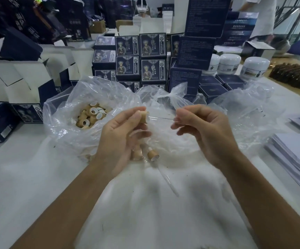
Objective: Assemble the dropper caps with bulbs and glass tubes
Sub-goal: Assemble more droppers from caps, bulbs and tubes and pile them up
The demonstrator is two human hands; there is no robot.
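Two hands meet over the middle of the tabletop. The left hand (122, 130) pinches a tan cap (144, 117) between thumb and fingertips, its open white end turned to the right. The right hand (201, 128) has its fingers curled round the far end of a glass tube (161, 118), which lies level between the hands; its near end seems to sit just inside the cap's mouth, though the clear glass is hard to trace there.

Below the hands, on a white cloth (145, 203) spread toward the near edge, lies a finished dropper (156, 162): tan collar, with its tube slanting down and to the right. Another tan piece or two lie just to its left, partly hidden by the left hand.

Left of the hands, an open plastic bag (70, 108) holds a heap of loose caps (91, 115). More crumpled clear plastic (244, 112) lies to the right.

Dark blue boxes (140, 56) are stacked along the far edge, with open cartons (25, 81) at the far left corner. White jars (230, 62) stand at the far right. Stacks of paper (296, 151) lie by the right edge.
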